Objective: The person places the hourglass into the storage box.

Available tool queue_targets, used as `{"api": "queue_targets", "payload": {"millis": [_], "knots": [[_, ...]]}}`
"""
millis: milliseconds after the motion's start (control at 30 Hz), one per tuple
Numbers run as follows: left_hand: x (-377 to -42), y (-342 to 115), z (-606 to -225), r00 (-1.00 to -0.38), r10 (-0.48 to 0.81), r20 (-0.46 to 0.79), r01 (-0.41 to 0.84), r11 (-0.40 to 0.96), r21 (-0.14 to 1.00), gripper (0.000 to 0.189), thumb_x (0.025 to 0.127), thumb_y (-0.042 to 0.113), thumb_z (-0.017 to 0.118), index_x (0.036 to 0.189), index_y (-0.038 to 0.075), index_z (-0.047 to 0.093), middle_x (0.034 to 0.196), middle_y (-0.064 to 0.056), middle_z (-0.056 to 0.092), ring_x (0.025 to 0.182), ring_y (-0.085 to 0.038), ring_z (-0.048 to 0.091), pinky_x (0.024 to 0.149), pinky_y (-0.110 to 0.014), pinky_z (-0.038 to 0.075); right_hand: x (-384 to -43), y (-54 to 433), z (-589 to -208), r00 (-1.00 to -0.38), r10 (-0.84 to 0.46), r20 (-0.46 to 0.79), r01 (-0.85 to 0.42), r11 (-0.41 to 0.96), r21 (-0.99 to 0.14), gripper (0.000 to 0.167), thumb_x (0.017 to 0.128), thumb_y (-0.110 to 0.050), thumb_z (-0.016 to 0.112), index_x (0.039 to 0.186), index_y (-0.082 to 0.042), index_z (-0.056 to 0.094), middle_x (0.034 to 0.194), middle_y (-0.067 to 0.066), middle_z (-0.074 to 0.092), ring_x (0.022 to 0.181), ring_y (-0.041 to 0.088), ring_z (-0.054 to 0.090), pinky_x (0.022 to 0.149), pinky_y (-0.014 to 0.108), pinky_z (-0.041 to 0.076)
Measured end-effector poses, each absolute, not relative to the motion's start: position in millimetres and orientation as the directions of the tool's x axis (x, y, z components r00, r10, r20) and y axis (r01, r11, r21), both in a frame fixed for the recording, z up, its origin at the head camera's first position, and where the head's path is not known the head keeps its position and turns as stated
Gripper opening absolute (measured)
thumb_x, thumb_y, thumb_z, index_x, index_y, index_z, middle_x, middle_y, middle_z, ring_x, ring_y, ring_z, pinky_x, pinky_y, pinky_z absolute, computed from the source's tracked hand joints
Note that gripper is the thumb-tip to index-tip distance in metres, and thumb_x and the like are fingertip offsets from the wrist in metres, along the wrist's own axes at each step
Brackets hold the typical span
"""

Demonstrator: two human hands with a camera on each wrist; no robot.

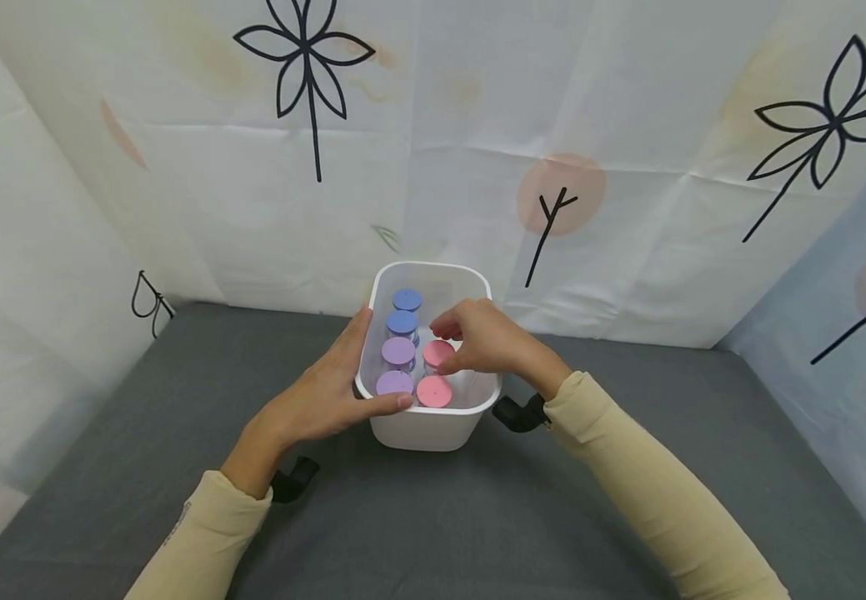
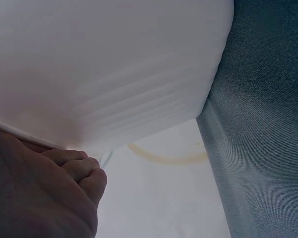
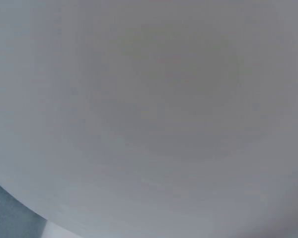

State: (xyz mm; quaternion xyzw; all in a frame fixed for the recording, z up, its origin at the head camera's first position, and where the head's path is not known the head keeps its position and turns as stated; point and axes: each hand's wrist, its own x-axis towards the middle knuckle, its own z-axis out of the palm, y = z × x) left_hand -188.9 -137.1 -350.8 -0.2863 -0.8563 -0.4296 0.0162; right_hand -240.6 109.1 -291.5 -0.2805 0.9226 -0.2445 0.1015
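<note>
A white plastic bin (image 1: 425, 429) stands on the dark grey table. Inside, on its left side, are jars with blue lids (image 1: 402, 322) and purple lids (image 1: 398, 352). To their right stand two jars with pink lids, one nearer (image 1: 434, 392) and one farther (image 1: 436, 352). My left hand (image 1: 327, 387) holds the bin at its near left corner, fingers along the outside of the left wall and thumb over the near rim. Reaching over the right wall, my right hand (image 1: 488, 337) has its thumb at the farther pink lid, with its bent fingers apart from the lid.
A white cloth with printed flowers (image 1: 305, 50) hangs behind and beside the table (image 1: 553, 517). Black straps (image 1: 518, 414) show at both wrists. The bin's pale wall fills most of the right wrist view, where the right hand is hidden.
</note>
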Motion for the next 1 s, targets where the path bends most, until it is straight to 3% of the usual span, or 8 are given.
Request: {"api": "queue_targets", "payload": {"millis": [267,600,733,1000], "knots": [[-189.9,-137.8,-351.0,-0.832,0.476,0.286,0.514,0.468,0.719,0.12,0.081,0.056,0.08,0.161,0.041,-0.008,0.165,0.014,0.012,0.145,-0.025,0.029,0.11,-0.058,0.034,-223.8,129.4,-287.1,-0.855,-0.507,0.109,-0.443,0.606,-0.66,0.053,0.08,-0.02,0.088,0.125,0.001,0.07,0.12,0.012,0.071,0.112,0.027,0.068,0.097,0.038,0.051],[-190.9,-138.9,-352.8,-0.833,0.472,0.288,0.515,0.471,0.716,0.119,0.081,0.057,0.08,0.161,0.041,-0.008,0.164,0.015,0.013,0.145,-0.024,0.029,0.11,-0.057,0.034,-193.0,167.7,-293.0,-0.895,-0.342,0.285,-0.406,0.362,-0.839,0.046,0.087,-0.009,0.081,0.129,0.0,0.068,0.126,0.013,0.068,0.118,0.025,0.066,0.094,0.036,0.053],[-191.1,-138.9,-352.2,-0.827,0.475,0.3,0.526,0.466,0.711,0.121,0.081,0.056,0.08,0.161,0.04,-0.008,0.165,0.016,0.011,0.146,-0.023,0.028,0.11,-0.057,0.033,-185.4,183.3,-303.4,-0.89,-0.306,0.339,-0.428,0.301,-0.852,0.044,0.087,-0.001,0.079,0.129,0.004,0.066,0.124,0.018,0.068,0.118,0.028,0.065,0.093,0.03,0.053],[-191.6,-141.7,-353.0,-0.826,0.478,0.298,0.528,0.471,0.706,0.118,0.082,0.057,0.079,0.161,0.04,-0.007,0.164,0.016,0.012,0.146,-0.021,0.028,0.111,-0.057,0.033,-176.1,207.7,-326.6,-0.884,-0.243,0.4,-0.46,0.289,-0.84,0.041,0.087,0.006,0.076,0.126,0.01,0.065,0.122,0.029,0.066,0.112,0.011,0.067,0.092,0.029,0.053]]}}
